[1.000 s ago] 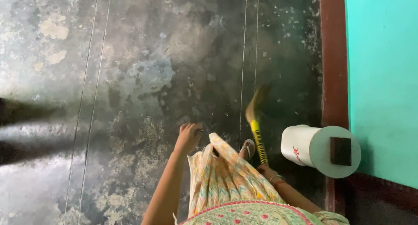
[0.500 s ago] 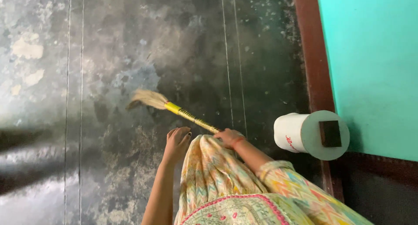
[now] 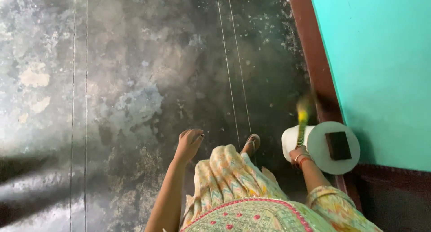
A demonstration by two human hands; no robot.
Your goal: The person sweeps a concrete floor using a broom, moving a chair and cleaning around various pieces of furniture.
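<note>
The dark, stained concrete floor [image 3: 148, 79] fills most of the frame, crossed by thin pale lines running top to bottom. A turquoise wall [image 3: 386, 70] takes the right side, edged by a brown skirting strip [image 3: 310, 57]. At lower centre hangs the person's patterned yellow dress [image 3: 233, 182], with one sandalled foot [image 3: 252, 144] showing just above its hem. A white cylindrical tub [image 3: 323, 146] lies on its side at lower right, against the skirting, with a dark square block on its round face. The broom [image 3: 303, 117], blurred, with a yellow handle, stands in front of the tub at right of centre. The right hand [image 3: 299, 154] has its grip wrapped around the broom's handle end. The left hand [image 3: 191, 142], left of the dress, hangs empty with fingers loosely curled.
</note>
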